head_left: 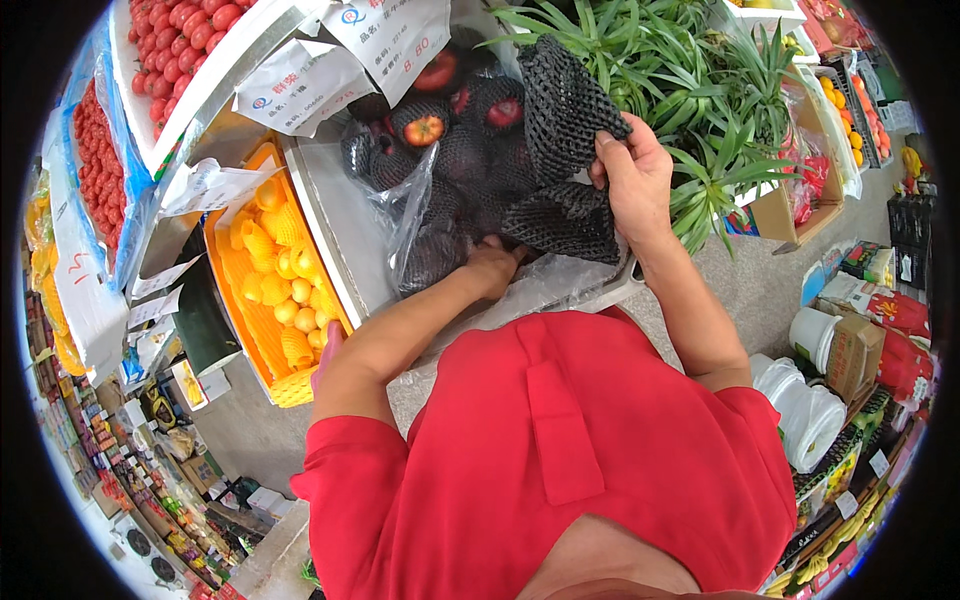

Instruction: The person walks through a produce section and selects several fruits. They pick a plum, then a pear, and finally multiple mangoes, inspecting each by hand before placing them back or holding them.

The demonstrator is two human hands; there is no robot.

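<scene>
My right hand (634, 176) pinches the edge of a black foam mesh fruit sleeve (566, 112) and holds it raised over the right side of the bin. More black mesh (566, 221) lies bunched just below it. My left hand (493, 268) reaches down among the dark fruit at the bin's near side; its fingertips are partly hidden, so any grip there does not show. Red apples (424, 130) in black mesh sleeves fill the bin, some under a clear plastic bag (416, 202). Clear plastic film (555, 281) lies along the near edge.
At left stands an orange crate (300, 225) of yellow fruit in foam nets, beyond it a white box of small tomatoes (176, 45). Paper price signs (304, 86) overhang the bin's far left. Green spiky pineapple crowns (675, 82) crowd the right side, near a cardboard box (814, 217).
</scene>
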